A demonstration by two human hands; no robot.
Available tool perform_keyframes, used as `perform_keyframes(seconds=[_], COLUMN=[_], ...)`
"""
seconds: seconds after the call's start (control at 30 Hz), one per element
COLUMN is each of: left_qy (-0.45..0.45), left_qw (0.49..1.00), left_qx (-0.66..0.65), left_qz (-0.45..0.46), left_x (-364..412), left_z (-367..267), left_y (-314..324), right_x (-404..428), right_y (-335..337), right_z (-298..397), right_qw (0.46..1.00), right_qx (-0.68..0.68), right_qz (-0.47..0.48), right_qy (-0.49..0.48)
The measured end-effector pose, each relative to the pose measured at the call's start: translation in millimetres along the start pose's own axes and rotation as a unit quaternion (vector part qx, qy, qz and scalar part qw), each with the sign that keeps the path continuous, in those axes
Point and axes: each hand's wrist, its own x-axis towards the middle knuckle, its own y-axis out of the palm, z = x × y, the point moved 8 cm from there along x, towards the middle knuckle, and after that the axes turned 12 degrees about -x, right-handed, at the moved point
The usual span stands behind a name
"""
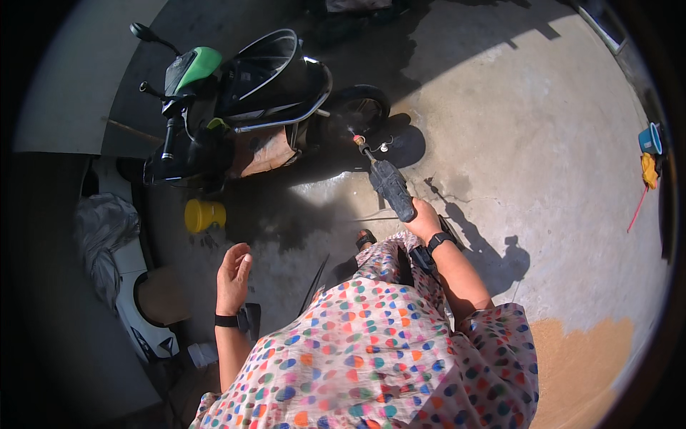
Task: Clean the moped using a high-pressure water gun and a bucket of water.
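Note:
In my right hand (423,219) is a dark handheld pressure-washer gun (392,187), gripped near its back end. Its red-tipped nozzle (359,140) points at the wheel (364,107) of a black and green motor scooter (273,91), with a faint spray at the tip. A gap separates the nozzle from the tyre. My left hand (234,276) is raised in front of me to the left, its fingers slightly bent and nothing visible in it. The yellow bucket (204,215) on the floor is the nearest thing to it.
Wet patches darken the concrete floor (514,123) around the scooter. A thin hose or cable (378,219) runs near my feet. At left, a grey cover (104,230) drapes over a white vehicle body (128,292). A blue bucket (649,139) and yellow cloth (649,170) are far right.

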Motion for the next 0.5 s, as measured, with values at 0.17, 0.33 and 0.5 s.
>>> perform_keyframes(seconds=[0.17, 0.33, 0.5], left_qy=[0.009, -0.006, 0.016], left_qw=[1.000, 1.000, 1.000], left_qx=[0.007, -0.003, -0.018], left_qz=[-0.008, -0.007, -0.010], left_x=[1.2, -0.7, 4.8], left_z=[-6.7, -1.8, -9.4], left_y=[-4.6, -3.4, -2.9], right_x=[12.9, 0.5, 12.8], right_y=[-6.7, -2.7, -9.5], right_z=[-18.5, -10.0, -24.5], right_qw=[0.994, 0.998, 0.995], right_qx=[0.062, 0.041, 0.013], right_qz=[-0.001, 0.016, -0.025], right_qy=[0.089, 0.049, 0.098])
